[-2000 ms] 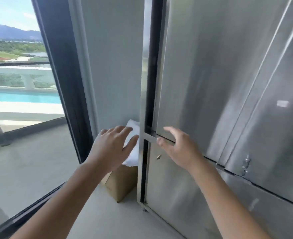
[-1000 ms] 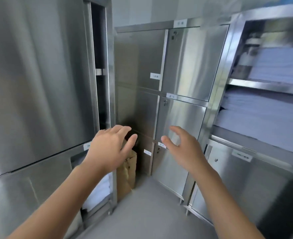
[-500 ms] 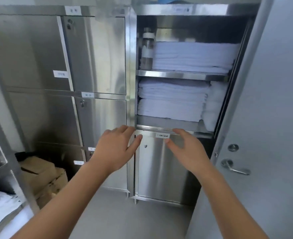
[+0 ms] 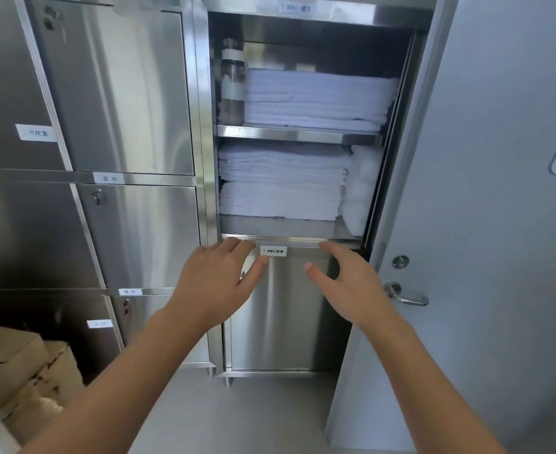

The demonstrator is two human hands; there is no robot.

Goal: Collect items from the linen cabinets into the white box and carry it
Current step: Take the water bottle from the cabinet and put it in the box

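My left hand [image 4: 217,283] and right hand [image 4: 348,283] are both open, fingers loose and holding nothing. Their tips are level with the front edge of the lower shelf in the open linen cabinet [image 4: 303,134]. Folded white linens [image 4: 280,185] fill both of its shelves. Between my hands a white label [image 4: 272,251] reads "1.35M小床单". A second label [image 4: 109,179], on the cabinet to the left, reads "面巾". A grey door [image 4: 499,224] crowds my right side, and cardboard boxes [image 4: 14,371] sit low on my left.

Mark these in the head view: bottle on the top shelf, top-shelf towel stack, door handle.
bottle [image 4: 234,88], head view, on the middle of its body.
towel stack [image 4: 316,101], head view, on the front folded edges, centre.
door handle [image 4: 409,301], head view, on the lever.
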